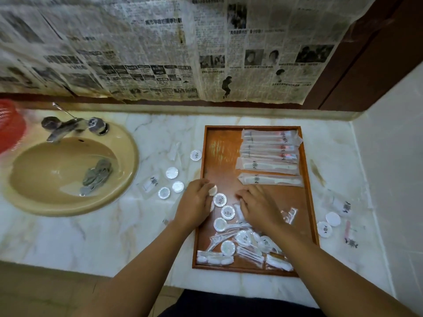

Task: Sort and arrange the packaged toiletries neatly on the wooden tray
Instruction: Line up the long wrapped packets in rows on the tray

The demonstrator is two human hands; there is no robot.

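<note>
A: Item 1, wooden tray (207,156), on the marble counter (68,234) right of the sink (68,165). Contents?

B: Far right corner: long sleeved packets (270,147), stacked in a column, long axes running left-right. Below them, 1 more long packet (271,179), slightly apart, same axis. Near edge: unsorted heap of clear packets (245,250), cotton buds and round pieces mixed.

A: Item 2, round foil-wrapped discs?

B: 3 form a short line on the tray, running from the upper disc (220,199) down through the middle disc (228,212) to the lowest (220,224). More lie off-tray: 4 on the counter to the left (172,173), 2 to the right (333,219).

A: Hands?

B: Left hand (196,202) sits over the tray's left rim, fingers curled, thumb and fingertips pinching a small pale round piece (212,191). Right hand (256,204) lies palm-down mid-tray, fingers bent and close together; whether it grips anything, cannot tell.

A: Governing relation for the next placement?

B: The line's open top end lies just beside and right of the left hand's pinched piece, directly above the upper disc. The left hand is nearer. Likely the piece extends the line along that axis.
</note>
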